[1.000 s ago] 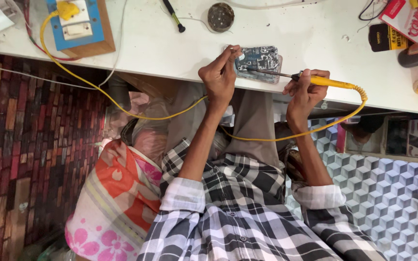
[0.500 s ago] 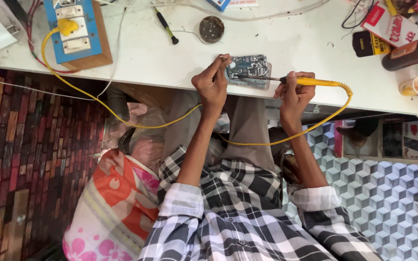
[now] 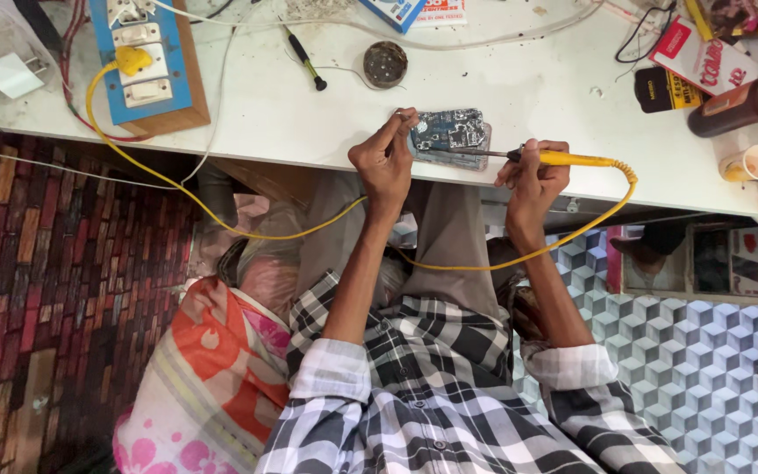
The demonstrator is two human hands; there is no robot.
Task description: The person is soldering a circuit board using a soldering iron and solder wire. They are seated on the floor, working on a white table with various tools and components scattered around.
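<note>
White worktop [image 3: 519,96] runs across the far part of the view, w/ patterned brick-look floor at near left and grey cube-pattern floor at near right. Circuit board [image 3: 451,133] lies flat near the worktop's near edge, about mid-scene: small, roughly rectangular, blue-green, crowded w/ dark chips and silvery parts; its right end looks paler, maybe a clear layer, can't tell. Left hand [image 3: 385,158] pinches the board's left edge w/ fingertips, thumb and index closed on it. Right hand [image 3: 532,175] is clenched around the yellow-handled soldering iron [image 3: 528,157], which lies nearly level, its thin metal tip pointing left and reaching the board's near right part; whether the tip actually touches is too small to tell. Yellow cord [image 3: 247,230] leaves the iron's right end, loops down below the table edge, crosses in front of the person's lap and climbs left to a yellow plug in the blue switchboard [image 3: 153,66] at far left. Small round tin [image 3: 385,63] sits just beyond the board, w/ a black-handled screwdriver [image 3: 306,58] left of it. Brown bottle [image 3: 739,105] and a small cup [image 3: 750,163] are at far right, well apart from the board.
</note>
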